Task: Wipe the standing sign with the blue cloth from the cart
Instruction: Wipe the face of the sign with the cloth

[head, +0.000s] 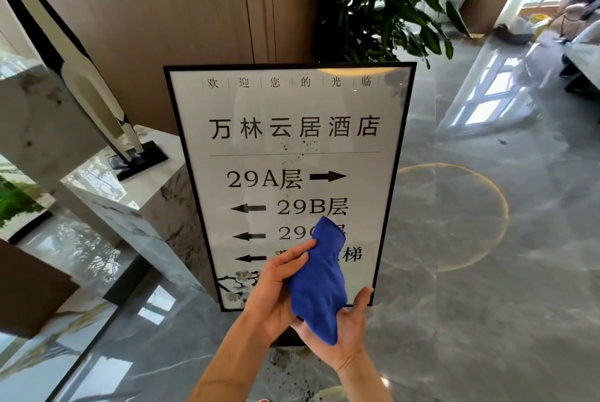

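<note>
The standing sign (292, 148) is a black-framed white panel with Chinese text and arrows, upright on the floor in front of me. Dark specks dot its glass near the middle. The blue cloth (319, 278) is bunched up in front of the sign's lower part. My left hand (276, 291) grips its left side with thumb and fingers. My right hand (344, 327) lies palm up beneath the cloth, fingers apart, supporting its lower end. The cloth hides part of the sign's lower text.
A marble plinth (136, 193) with a black-based sculpture (97, 93) stands left of the sign. A tall potted plant (389, 5) rises behind it. Glossy grey marble floor (487, 271) spreads to the right. Furniture sits at the far right.
</note>
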Demonstrator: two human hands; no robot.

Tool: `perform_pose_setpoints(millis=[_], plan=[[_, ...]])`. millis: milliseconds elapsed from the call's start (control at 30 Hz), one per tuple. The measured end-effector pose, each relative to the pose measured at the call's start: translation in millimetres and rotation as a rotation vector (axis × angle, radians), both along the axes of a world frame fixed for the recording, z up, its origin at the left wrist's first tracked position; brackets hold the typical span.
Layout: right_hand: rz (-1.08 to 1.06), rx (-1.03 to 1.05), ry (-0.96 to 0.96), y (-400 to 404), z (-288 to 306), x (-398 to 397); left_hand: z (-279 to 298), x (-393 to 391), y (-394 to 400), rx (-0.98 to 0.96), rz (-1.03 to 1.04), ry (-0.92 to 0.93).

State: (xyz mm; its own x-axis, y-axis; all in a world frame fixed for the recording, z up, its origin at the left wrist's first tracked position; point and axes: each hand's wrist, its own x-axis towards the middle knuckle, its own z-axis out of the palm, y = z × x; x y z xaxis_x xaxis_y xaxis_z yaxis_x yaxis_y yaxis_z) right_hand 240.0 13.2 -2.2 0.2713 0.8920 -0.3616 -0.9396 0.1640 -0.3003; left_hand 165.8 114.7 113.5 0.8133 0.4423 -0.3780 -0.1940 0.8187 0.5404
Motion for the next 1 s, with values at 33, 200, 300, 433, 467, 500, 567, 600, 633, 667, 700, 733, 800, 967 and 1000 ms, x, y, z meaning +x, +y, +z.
perform_pose_setpoints(millis=[33, 200, 300, 433, 467, 500, 567, 600, 633, 667, 700, 733, 800, 967, 1000], plan=[[-0.001, 0.036, 0.023, 1, 3, 0, 1, -1, 0, -0.033, -0.010, -0.028], [-0.021, 0.073, -0.122, 5, 22, -1, 2, -5, -2, -0.129, -0.014, -0.092], [0.042, 0.154, -0.032, 5, 30, -6, 4, -5, -4, -0.125, -0.031, -0.126], [0.026, 0.158, 0.020, -7, 39, -4, 9, -11, -2, -0.082, -0.040, -0.163], [0.014, 0.115, -0.031, -9, 48, -1, 10, -13, 0, -0.067, -0.047, -0.161], [0.012, 0.063, -0.080, -11, 54, 3, 9, -15, 2, -0.049, -0.053, -0.150], [0.006, -0.005, -0.150, -18, 65, 10, 7, -19, 9, -0.003, -0.041, -0.099], [0.002, -0.019, -0.179, -22, 71, 14, 6, -21, 13, 0.021, -0.025, -0.070], [0.001, -0.031, -0.206, -25, 77, 17, 5, -22, 16, 0.048, -0.010, -0.046], [0.000, -0.034, -0.229, -29, 84, 19, 4, -24, 19, 0.083, 0.003, -0.022], [-0.002, -0.034, -0.251, -32, 91, 21, 4, -25, 22, 0.127, 0.010, 0.001], [-0.006, -0.034, -0.269, -35, 98, 22, 4, -25, 24, 0.176, 0.013, 0.020], [-0.025, -0.052, -0.289, -39, 107, 23, 4, -24, 26, 0.264, 0.004, 0.040], [-0.041, -0.015, -0.315, -39, 138, 16, 6, -18, 33, 0.416, -0.014, 0.032], [-0.042, -0.016, -0.325, -38, 141, 15, 7, -18, 36, 0.447, -0.013, 0.033]])
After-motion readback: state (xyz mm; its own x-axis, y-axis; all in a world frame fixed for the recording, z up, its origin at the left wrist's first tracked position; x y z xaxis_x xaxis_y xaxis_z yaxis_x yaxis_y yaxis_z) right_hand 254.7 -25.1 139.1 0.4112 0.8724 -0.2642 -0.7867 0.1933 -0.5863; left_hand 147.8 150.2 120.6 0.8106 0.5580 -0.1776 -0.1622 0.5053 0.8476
